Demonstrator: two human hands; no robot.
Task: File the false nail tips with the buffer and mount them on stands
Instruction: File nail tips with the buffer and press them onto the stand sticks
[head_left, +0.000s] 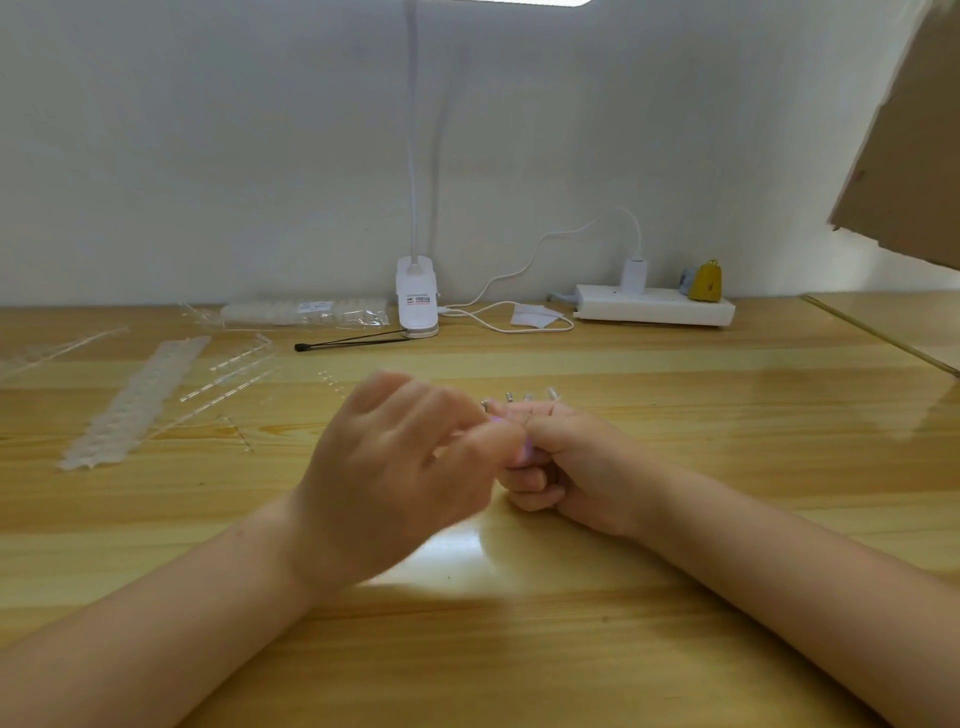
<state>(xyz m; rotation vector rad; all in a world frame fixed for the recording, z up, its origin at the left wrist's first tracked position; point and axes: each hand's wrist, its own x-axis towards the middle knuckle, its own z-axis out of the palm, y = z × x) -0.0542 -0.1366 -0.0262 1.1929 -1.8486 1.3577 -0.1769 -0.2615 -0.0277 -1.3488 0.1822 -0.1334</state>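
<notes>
My two hands meet at the middle of the wooden table (727, 467). My right hand (576, 462) is curled round a small pink-purple buffer (522, 452), of which only a sliver shows. My left hand (400, 467) is blurred and pinches something tiny against the buffer; the nail tip itself is hidden by the fingers. Just behind the hands, several small clear nail tips on stands (524, 397) sit in a row. A long strip of clear nail tips (135, 400) lies at the left, with thin clear plastic sticks (228, 379) beside it.
A white clip lamp (415, 296) stands at the back, black tweezers (348, 343) in front of it. A bag of nail tips (306, 312) lies to its left. A white power strip (654, 309) with cable sits at back right. A cardboard flap (909, 156) hangs at upper right.
</notes>
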